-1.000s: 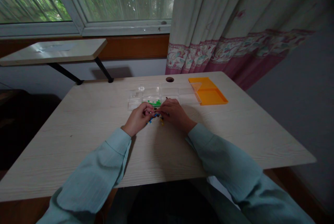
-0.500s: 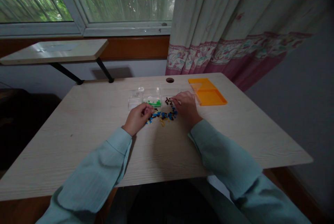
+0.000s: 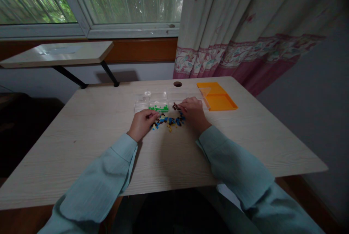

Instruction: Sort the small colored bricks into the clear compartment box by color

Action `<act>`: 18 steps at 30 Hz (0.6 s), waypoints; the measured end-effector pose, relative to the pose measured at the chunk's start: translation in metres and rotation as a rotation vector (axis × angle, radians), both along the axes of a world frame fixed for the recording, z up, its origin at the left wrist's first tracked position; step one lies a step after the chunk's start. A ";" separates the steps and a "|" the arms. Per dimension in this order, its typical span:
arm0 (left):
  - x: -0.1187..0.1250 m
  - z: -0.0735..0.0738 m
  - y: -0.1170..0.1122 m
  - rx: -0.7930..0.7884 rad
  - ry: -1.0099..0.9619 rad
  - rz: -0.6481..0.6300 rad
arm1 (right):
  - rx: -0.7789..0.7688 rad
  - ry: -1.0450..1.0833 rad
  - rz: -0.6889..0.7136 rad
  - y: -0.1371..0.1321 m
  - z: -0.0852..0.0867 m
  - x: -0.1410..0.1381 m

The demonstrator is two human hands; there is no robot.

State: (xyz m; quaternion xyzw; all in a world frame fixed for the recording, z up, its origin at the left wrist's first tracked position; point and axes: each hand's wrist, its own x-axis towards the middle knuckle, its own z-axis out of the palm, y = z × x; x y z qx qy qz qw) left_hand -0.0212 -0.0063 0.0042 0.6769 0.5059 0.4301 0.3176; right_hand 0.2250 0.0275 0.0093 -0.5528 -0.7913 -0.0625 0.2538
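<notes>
A pile of small blue, brown and yellow plastic pieces point(image 3: 171, 121) lies on the table between my hands. Behind it stands a clear compartment box point(image 3: 159, 95); green pieces point(image 3: 160, 108) fill part of one compartment, and brown pieces point(image 3: 175, 106) lie in the one to its right. My left hand point(image 3: 142, 122) is at the pile's left edge, thumb and fingers closed in a pinch; whatever is between them is too small to name. My right hand point(image 3: 193, 111) reaches over the box's front edge beside the brown pieces, its fingertips pinched together, their contents hidden.
An orange tray point(image 3: 222, 97) lies at the back right, partly under the clear box's right end. A round hole point(image 3: 177, 84) is cut near the table's back edge. To the left, a raised shelf point(image 3: 60, 54) stands on black legs. A curtain point(image 3: 215, 26) hangs behind the table.
My left hand has drawn slightly left, baring more of the green pieces. My right hand has shifted slightly down and stays by the brown pieces.
</notes>
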 end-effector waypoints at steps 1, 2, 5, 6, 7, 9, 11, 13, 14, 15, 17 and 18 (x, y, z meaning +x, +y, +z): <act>0.000 -0.001 0.001 -0.025 -0.044 -0.009 | 0.003 0.003 0.004 0.000 0.000 0.000; 0.001 -0.002 0.001 -0.051 -0.091 -0.019 | 0.009 0.008 0.007 0.000 0.001 0.000; 0.001 -0.005 0.003 -0.108 -0.193 -0.040 | 0.039 0.049 0.019 0.000 0.002 -0.001; 0.001 -0.005 0.004 -0.119 -0.213 -0.039 | 0.051 0.069 0.030 -0.001 0.003 -0.002; 0.001 -0.006 0.004 -0.127 -0.230 -0.036 | 0.062 0.091 0.049 -0.001 0.004 -0.003; 0.002 -0.005 0.004 -0.143 -0.265 -0.028 | 0.081 0.126 0.110 -0.003 0.006 -0.006; 0.003 -0.004 0.004 -0.161 -0.298 -0.023 | 0.095 0.140 0.191 -0.006 0.007 -0.012; 0.003 -0.003 0.003 -0.178 -0.319 -0.022 | 0.106 0.142 0.278 -0.011 0.007 -0.020; 0.004 -0.002 0.003 -0.185 -0.325 -0.022 | 0.112 0.145 0.319 -0.014 0.007 -0.024; 0.004 -0.001 0.002 -0.190 -0.326 -0.021 | 0.116 0.147 0.353 -0.017 0.007 -0.027; 0.005 0.000 0.002 -0.190 -0.316 -0.016 | 0.120 0.148 0.397 -0.022 0.006 -0.034; 0.005 0.001 0.002 -0.185 -0.307 -0.016 | 0.117 0.143 0.404 -0.024 0.006 -0.036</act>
